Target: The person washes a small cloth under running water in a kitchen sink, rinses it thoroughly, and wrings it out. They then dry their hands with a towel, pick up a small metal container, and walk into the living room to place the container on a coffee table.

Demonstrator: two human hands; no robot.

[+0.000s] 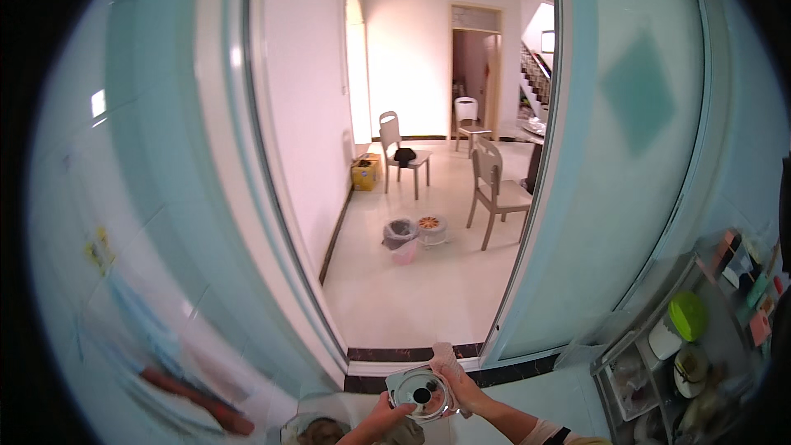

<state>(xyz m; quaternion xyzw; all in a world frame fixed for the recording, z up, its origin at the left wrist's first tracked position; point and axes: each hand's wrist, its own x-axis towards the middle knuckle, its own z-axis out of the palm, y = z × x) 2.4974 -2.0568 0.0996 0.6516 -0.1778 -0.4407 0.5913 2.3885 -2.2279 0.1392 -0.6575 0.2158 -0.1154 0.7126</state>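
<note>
My left hand (382, 418) grips the left and near edge of a shiny round glass or metal lid-like object (405, 388) with a black knob at its middle. A pale, square-cornered edge shows at its upper left; whether that is part of the same thing I cannot tell. On the right side, my right hand (458, 387) holds a pale textured cloth (443, 355) against the rim. One end of the cloth sticks up past the fingers. Below my left hand, a basin-like container (289, 429) with something brown inside is partly cut off by the picture's lower edge.
Ahead lies a dark doorsill (395, 355) beside a frosted sliding door (636, 198). Beyond it stand a lined waste bin (403, 251), a low stool (432, 236) and chairs (503, 194). A loaded rack (609, 383) stands right; cloths (167, 346) hang left.
</note>
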